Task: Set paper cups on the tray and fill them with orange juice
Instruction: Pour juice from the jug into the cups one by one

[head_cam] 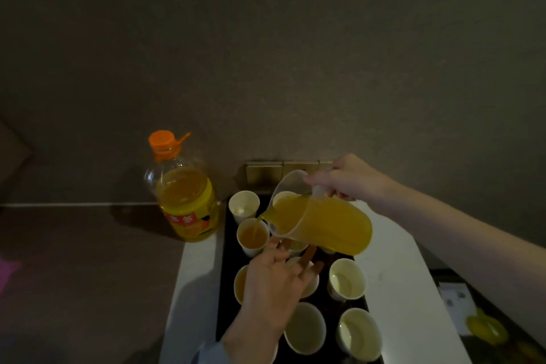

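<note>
The person's body shows only as two arms and two hands. The right hand (345, 177) and its forearm are bare from the fingers to the frame's right edge; no sleeve, watch, ring or bracelet is visible along that stretch. The left hand (274, 278) is bare too, with no ring or band that can be seen on its back or fingers. At the left wrist, near the bottom edge, a pale blue-grey fabric sleeve cuff (209, 354) begins; its cloth looks plain and soft, though dim light hides any pattern, seam or button. Fingernails are too blurred to describe.
</note>
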Demonstrator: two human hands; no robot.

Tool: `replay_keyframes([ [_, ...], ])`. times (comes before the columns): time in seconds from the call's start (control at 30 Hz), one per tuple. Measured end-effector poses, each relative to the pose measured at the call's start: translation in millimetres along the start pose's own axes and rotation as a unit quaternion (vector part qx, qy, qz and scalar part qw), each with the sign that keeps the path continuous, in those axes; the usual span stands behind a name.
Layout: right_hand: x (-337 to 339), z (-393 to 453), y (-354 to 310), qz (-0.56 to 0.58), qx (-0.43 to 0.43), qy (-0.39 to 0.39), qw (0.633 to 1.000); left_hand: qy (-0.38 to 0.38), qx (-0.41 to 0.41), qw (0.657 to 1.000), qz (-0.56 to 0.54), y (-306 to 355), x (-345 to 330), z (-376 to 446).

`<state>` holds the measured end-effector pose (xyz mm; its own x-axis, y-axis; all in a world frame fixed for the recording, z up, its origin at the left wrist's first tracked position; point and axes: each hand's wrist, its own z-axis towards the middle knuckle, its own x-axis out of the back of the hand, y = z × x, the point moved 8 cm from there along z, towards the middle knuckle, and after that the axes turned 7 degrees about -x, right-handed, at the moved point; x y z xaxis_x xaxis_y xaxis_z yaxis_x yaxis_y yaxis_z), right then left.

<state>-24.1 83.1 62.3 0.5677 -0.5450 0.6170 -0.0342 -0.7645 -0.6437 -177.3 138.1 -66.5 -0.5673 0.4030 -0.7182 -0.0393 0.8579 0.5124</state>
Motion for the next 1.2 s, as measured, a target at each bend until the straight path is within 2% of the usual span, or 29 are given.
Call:
replay_keyframes([
  [0.13, -1.5, -3.4, -0.7, 0.001, 0.001, 0.005, 1.0, -0.014, 0.06, 0.992, -0.106, -1.9, -5.1, -4.1],
  [0.47, -5.5, 0.4, 3.4, -0.017, -0.014, 0.028, 0.999, -0.044, 0.067, 0.991, -0.107, -2.7, -6.0, -3.9],
  [0.67, -6.3, -1.0, 0.3, -0.008, -0.012, 0.029, 0.999, -0.026, 0.067, 0.993, -0.097, -0.4, -1.4, -0.8],
  [1.2, -7.7, -7.0, -3.9, -0.014, -0.011, 0.013, 1.0, -0.034, 0.069, 0.992, -0.099, 0.0, -2.0, -3.3],
])
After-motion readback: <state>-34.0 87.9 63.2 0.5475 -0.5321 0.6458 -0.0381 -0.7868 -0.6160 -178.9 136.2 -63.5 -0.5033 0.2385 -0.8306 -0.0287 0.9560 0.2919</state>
